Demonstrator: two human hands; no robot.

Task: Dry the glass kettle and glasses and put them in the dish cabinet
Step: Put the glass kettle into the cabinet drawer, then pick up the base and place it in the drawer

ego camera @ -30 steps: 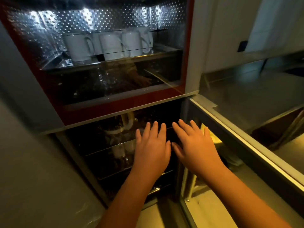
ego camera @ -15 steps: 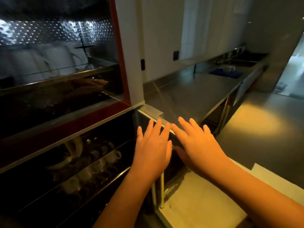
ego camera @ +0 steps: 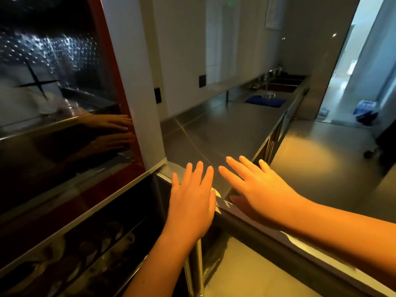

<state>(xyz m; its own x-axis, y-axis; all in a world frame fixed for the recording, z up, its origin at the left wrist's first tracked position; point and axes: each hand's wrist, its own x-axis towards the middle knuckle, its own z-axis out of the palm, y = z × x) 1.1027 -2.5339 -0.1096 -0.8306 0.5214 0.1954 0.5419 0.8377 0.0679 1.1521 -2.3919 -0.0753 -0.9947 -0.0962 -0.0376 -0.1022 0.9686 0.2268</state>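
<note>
You held both hands flat and palm-down, with the fingers straight and spread and nothing gripped in either.

1. Your left hand (ego camera: 190, 202) was at the lower right corner of the dish cabinet (ego camera: 64, 163), where the cabinet meets the bench (ego camera: 225, 129). Contact with either surface could not be confirmed.
2. Your right hand (ego camera: 260, 189) was just right of the cabinet, over the near corner of the bench, close beside the left hand but not touching it.
3. The upper door (ego camera: 53, 116) of the cabinet was shut, and its dark glass reflected both hands.
4. The lower compartment (ego camera: 96, 243) of the cabinet held blurred glassware on racks. You could not identify a kettle among it.
5. The glasses (ego camera: 270, 94) stood well apart from the cabinet, at the far end of the bench, on a blue cloth (ego camera: 264, 102).
6. The sink (ego camera: 282, 86) lay just beyond that cloth, farther from the cabinet.
</note>
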